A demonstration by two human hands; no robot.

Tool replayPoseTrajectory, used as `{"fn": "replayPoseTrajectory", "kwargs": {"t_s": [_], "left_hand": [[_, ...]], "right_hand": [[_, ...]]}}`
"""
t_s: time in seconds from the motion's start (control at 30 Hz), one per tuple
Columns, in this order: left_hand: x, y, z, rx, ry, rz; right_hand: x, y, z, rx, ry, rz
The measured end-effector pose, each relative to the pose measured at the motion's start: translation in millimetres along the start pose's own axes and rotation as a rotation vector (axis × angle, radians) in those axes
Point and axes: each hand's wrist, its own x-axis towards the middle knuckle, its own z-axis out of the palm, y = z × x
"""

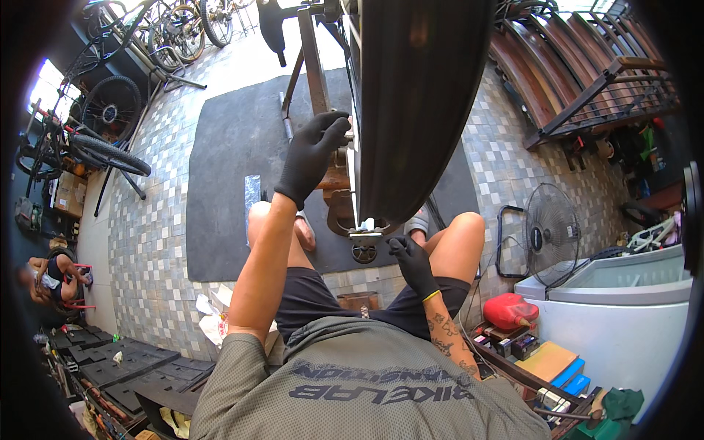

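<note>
A large black bicycle tire [425, 95] stands upright in front of me, its wheel seen edge-on. My left hand [304, 158], in a black knit glove, reaches up to the left side of the wheel. Its fingers are bent together near the wheel's middle; whatever they grip is hidden. Below the tire is a silver bracket [366, 235] with a round black part [364, 253] under it. Just right of that bracket is my gloved right hand [412, 265], its fingers curled closed and apart from the tire. I cannot make out anything in it.
A dark mat [227, 161] lies under the wheel on the tiled floor. To the right stand a fan [551, 235], a red fuel can [510, 312] and a white chest [616, 315]. Bicycles and a loose wheel [111, 110] are at left, where another person [55, 279] sits.
</note>
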Motion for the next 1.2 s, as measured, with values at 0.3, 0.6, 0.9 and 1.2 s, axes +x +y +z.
{"fn": "replayPoseTrajectory", "kwargs": {"t_s": [0.3, 0.6, 0.9, 1.2], "left_hand": [[-1.1, 14.5, 4.2, -0.018, -0.019, 0.045], [-4.4, 14.4, 4.0, 0.017, 0.022, 0.038], [-1.4, 8.2, 4.1, 0.007, -0.011, 0.043], [-0.7, 7.8, 3.6, 0.005, 0.009, 0.057]], "right_hand": [[1.6, 10.7, 2.8, -0.011, -0.042, 0.080], [-2.6, 6.0, 3.5, -0.104, -0.016, 0.018], [-2.2, 7.6, -1.1, -0.126, -0.022, 0.029], [-3.3, 11.3, 1.7, -0.193, -0.096, -0.002]]}}
